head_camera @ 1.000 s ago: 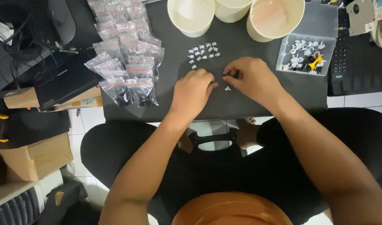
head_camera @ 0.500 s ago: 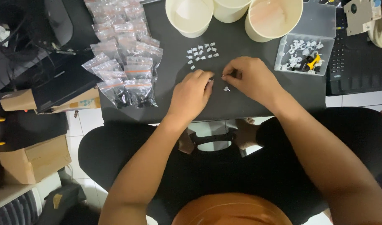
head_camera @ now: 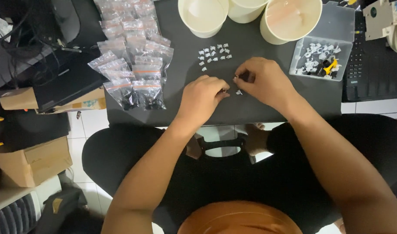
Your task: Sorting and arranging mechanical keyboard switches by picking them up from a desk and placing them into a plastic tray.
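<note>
Both hands are working close together near the front edge of the dark table (head_camera: 250,108), the left hand (head_camera: 202,97) curled with its fingertips pinched down at the tabletop and the right hand (head_camera: 263,80) arched just beside it, thumb and forefinger closing on a small white part (head_camera: 236,78). Whether the left hand is actually gripping a piece is hard to tell, since its fingers are hiding whatever is under them. Compared with a second ago, little is shifting: the hands are staying in the same spot, only the right one is lifting its pinch slightly off the surface, so the fiddly fitting work looks to be carrying on rather than finishing. One loose white piece (head_camera: 239,92) is lying on the table between the two hands. Both forearms are reaching out from the near side over the lap, wrists dropped, elbows wide. A cluster of small white parts (head_camera: 213,53) is sitting a little farther back, with three pale paper cups (head_camera: 289,19) beyond that. To the right, a clear plastic box (head_camera: 322,54) is holding more white bits and something yellow; to the left, a spread of small clear bags (head_camera: 133,65) is lying in overlapping rows.
</note>
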